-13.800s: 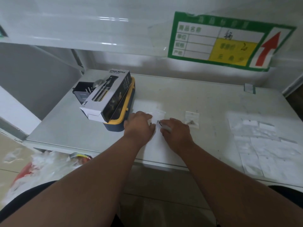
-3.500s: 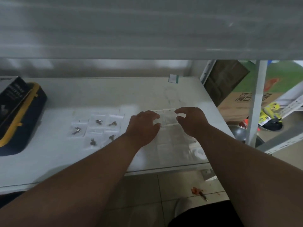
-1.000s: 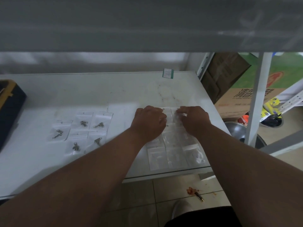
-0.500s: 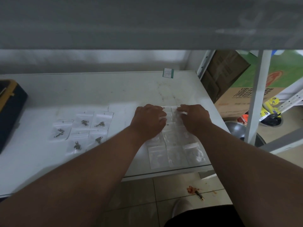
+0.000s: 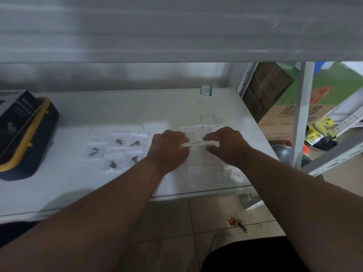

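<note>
Five filled bags (image 5: pixel 117 148) lie mid-shelf (image 5: pixel 68 179); near its right front corner, left hand (image 5: pixel 169 150) and right hand (image 5: pixel 227 146) pinch with curled fingers the sheet of empty bags (image 5: pixel 201 132), judged not yet filled.

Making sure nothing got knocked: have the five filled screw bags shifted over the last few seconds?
No. The filled bags keep the same cluster and the same spot left of the green sticker at the shelf's back; only the camera swung.

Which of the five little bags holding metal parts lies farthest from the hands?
The leftmost bag, alone on the side toward the yellow-rimmed case.
</note>
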